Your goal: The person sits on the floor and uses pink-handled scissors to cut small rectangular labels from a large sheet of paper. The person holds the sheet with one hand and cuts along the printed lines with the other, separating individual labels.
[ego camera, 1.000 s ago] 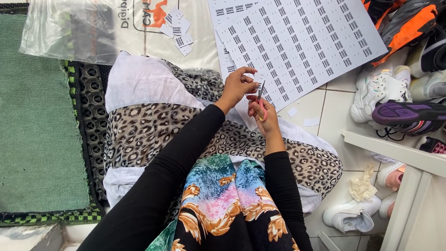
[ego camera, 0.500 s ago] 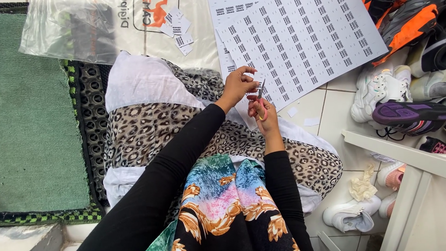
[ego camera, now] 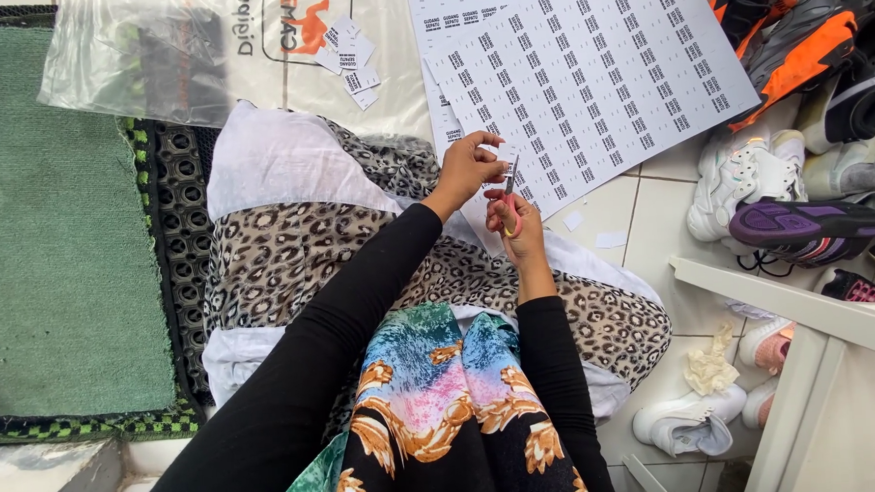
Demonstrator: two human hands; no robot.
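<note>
Label sheets (ego camera: 597, 72) lie spread on the floor ahead, overlapping a clear plastic bag (ego camera: 154, 52) with cut labels (ego camera: 351, 58) on it. Leopard-print cloth (ego camera: 360, 269) covers the lap. Shoes (ego camera: 798, 161) piled at right. Left hand (ego camera: 468, 166) pinches a small label strip (ego camera: 491, 167) over the sheet edge. Right hand (ego camera: 515, 213) is closed around red-handled scissors (ego camera: 509, 189), blades up at the strip.

Shoe pile (ego camera: 807, 151) crowding right side
</note>
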